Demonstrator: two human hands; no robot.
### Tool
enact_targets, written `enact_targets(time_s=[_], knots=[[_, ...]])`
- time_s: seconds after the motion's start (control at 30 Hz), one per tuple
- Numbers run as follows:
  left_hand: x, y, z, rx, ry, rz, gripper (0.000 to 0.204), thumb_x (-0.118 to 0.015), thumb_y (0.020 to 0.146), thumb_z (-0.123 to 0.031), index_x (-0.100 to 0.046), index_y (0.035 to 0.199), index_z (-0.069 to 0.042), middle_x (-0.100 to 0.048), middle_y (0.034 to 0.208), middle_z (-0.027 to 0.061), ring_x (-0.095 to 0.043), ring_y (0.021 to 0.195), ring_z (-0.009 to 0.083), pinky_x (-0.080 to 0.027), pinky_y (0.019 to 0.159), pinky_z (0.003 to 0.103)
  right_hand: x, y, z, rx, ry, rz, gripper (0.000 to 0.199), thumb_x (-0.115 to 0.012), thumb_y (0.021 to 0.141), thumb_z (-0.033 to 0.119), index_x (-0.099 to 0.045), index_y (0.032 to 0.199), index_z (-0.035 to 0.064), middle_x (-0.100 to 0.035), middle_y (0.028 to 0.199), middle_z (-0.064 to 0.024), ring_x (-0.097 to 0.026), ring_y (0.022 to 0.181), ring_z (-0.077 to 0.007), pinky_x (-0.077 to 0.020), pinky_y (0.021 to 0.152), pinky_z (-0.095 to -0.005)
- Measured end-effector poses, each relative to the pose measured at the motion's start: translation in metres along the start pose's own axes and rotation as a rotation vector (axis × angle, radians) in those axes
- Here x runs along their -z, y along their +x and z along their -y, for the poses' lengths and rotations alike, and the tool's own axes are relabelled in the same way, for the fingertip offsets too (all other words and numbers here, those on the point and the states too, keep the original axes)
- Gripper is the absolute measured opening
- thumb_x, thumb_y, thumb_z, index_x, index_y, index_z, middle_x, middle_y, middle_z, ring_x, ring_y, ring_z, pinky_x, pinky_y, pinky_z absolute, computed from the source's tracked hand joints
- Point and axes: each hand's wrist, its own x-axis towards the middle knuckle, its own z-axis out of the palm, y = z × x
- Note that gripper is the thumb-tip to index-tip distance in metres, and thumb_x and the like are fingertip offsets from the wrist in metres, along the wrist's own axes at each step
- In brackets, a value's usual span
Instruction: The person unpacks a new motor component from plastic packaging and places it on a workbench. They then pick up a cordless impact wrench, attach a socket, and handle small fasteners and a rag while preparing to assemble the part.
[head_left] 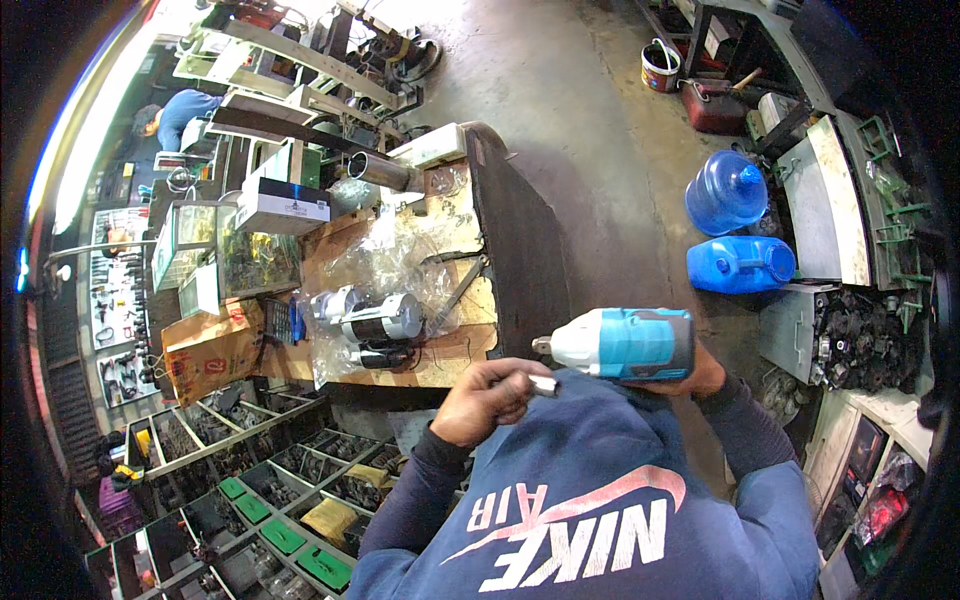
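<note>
My right hand is wrapped round the handle of a teal and grey impact wrench, which lies level in front of my chest. Its silver nose and bare square drive point left. Beside that drive, my left hand pinches a short silver socket. The socket is a little below the drive tip and apart from it. On the workbench to the left, a silver and black starter motor lies on clear plastic wrap.
The cardboard-topped workbench also bears a white box, a metal cylinder and a brown paper bag. Parts bins stand lower left. Blue jugs stand on the floor at right. Another person bends over at far left.
</note>
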Motion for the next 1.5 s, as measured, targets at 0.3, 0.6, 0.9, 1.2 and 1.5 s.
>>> enact_targets(time_s=[0.3, 0.6, 0.9, 1.2, 1.5], knots=[[0.025, 0.004, -0.009, -0.198, -0.114, 0.015, 0.041, -0.062, 0.102, -0.033, -0.064, 0.116, 0.006, -0.067, 0.084, 0.005, -0.036, 0.051, 0.0038, -0.032, 0.048, 0.022, 0.008, -0.006, 0.003, -0.005, 0.017, 0.072, 0.089, -0.093, 0.054, 0.031, -0.055, 0.131, 0.005, -0.064, 0.127, -0.0129, -0.061, 0.116, -0.0297, -0.0401, 0.111, -0.0429], [0.017, -0.008, -0.023, -0.428, 0.35, -0.174, 0.035, -0.075, 0.093, -0.023, -0.071, 0.117, 0.001, -0.069, 0.091, 0.0033, -0.057, 0.071, 0.0069, -0.046, 0.064, 0.021, 0.001, 0.006, 0.008, -0.02, 0.108, 0.093, 0.064, -0.088, 0.058, 0.032, -0.066, 0.113, 0.0058, -0.069, 0.111, -0.0127, -0.066, 0.101, -0.0291, -0.0465, 0.102, -0.038], [0.016, -0.012, -0.049, -0.374, 0.756, -0.004, 0.04, -0.073, 0.093, -0.031, -0.071, 0.115, 0.002, -0.073, 0.101, 0.0082, -0.066, 0.092, 0.0165, -0.051, 0.083, 0.03, 0.005, 0.025, 0.041, 0.084, -0.028, 0.197, 0.052, -0.081, 0.068, 0.031, -0.069, 0.109, -0.0003, -0.072, 0.104, -0.0165, -0.071, 0.087, -0.0316, -0.0559, 0.083, -0.0358], [0.012, -0.008, -0.054, -0.627, 1.103, 0.018, 0.038, -0.08, 0.083, -0.02, -0.072, 0.116, -0.005, -0.072, 0.087, 0.0114, -0.068, 0.073, 0.0226, -0.052, 0.069, 0.033, 0.005, 0.019, 0.058, 0.027, -0.078, 0.176, 0.054, -0.08, 0.068, 0.034, -0.07, 0.109, 0.0011, -0.072, 0.1, -0.0159, -0.07, 0.082, -0.0324, -0.0561, 0.078, -0.0355], [0.001, -0.005, -0.045, -0.96, 1.195, -0.141, 0.045, -0.084, 0.073, -0.012, -0.074, 0.116, -0.006, -0.073, 0.088, 0.0114, -0.068, 0.07, 0.0213, -0.052, 0.062, 0.031, 0.004, -0.003, 0.021, -0.047, 0.013, 0.101, 0.075, -0.088, 0.058, 0.041, -0.064, 0.119, 0.0039, -0.069, 0.115, -0.0154, -0.067, 0.104, -0.0323, -0.0498, 0.094, -0.0401]])
